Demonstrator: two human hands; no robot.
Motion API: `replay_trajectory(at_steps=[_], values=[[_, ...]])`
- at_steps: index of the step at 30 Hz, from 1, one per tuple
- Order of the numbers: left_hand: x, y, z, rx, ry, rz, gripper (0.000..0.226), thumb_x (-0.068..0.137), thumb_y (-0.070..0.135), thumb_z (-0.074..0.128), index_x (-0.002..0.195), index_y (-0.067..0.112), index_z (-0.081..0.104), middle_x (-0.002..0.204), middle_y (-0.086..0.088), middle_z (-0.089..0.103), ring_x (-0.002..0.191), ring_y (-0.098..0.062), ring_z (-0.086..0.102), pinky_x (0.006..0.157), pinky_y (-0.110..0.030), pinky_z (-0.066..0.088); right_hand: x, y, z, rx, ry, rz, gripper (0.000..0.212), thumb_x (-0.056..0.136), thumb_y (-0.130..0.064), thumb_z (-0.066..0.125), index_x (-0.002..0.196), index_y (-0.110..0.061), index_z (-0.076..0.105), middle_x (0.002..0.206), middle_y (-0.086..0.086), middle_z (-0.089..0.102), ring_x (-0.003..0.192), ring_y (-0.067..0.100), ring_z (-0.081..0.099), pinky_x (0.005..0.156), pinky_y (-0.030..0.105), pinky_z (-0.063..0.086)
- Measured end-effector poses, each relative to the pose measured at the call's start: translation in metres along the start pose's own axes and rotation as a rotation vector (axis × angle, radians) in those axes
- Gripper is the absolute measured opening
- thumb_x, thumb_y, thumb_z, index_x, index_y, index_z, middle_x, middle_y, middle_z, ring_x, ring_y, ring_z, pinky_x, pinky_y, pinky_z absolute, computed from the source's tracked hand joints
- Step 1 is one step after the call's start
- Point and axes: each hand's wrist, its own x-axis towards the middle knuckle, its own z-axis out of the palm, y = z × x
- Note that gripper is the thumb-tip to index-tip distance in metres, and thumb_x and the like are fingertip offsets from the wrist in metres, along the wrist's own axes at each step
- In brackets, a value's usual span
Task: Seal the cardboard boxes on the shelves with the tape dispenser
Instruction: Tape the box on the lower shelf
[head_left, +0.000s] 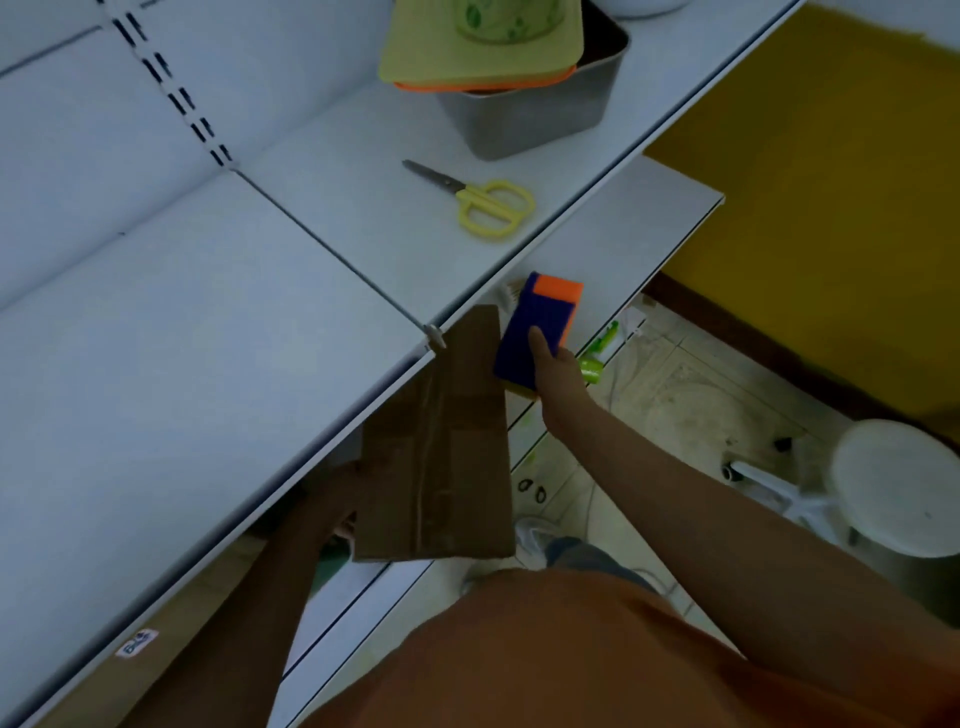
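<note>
A: Where is the box now?

B: It sticks out from under the upper shelf, tilted, with one long tape strip already along its seam. The left hand is at its left side, mostly hidden under the shelf edge, so I cannot tell if the fingers are curled on the box or only pressing it.

A: And the dispenser?

B: The right hand grips it, thumb on the blue face, fingers wrapped behind. It is just beside the box's right edge, above the lower shelf.

A: How to do this step well, in your opinion?

B: I think the box should come out more and lie flat first. Then put the dispenser on the far end of the seam, press, and pull straight toward the body, while the left hand keeps the flaps closed.

A: What stands in the way?

B: The upper shelf edge covers part of the box. Scissors and a grey bin lie on the upper shelf, well apart. A white stool stands on the floor to the right.
</note>
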Motion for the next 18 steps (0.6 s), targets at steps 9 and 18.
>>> replay_trajectory(at_steps=[9, 18], values=[[-0.021, 0.032, 0.062, -0.367, -0.261, -0.022, 0.07, 0.094, 0.059, 0.057, 0.139, 0.005, 0.05, 0.141, -0.02, 0.054, 0.121, -0.044, 0.054, 0.071, -0.047, 0.057, -0.077, 0.014, -0.061, -0.421, 0.027, -0.288, 0.037, 0.098, -0.043, 0.05, 0.122, -0.016, 0.05, 0.11, 0.007, 0.065, 0.099, 0.02, 0.065, 0.084, 0.038, 0.056], [0.013, 0.1, 0.092, -0.67, -0.358, 0.131, 0.073, 0.097, 0.062, 0.048, 0.152, 0.016, 0.039, 0.147, -0.02, 0.049, 0.121, -0.045, 0.054, 0.082, -0.067, 0.053, -0.129, 0.042, -0.101, -0.788, 0.057, -0.361, 0.024, 0.099, -0.031, 0.055, 0.109, -0.023, 0.035, 0.089, 0.011, 0.063, 0.071, 0.019, 0.062, 0.059, 0.034, 0.049]])
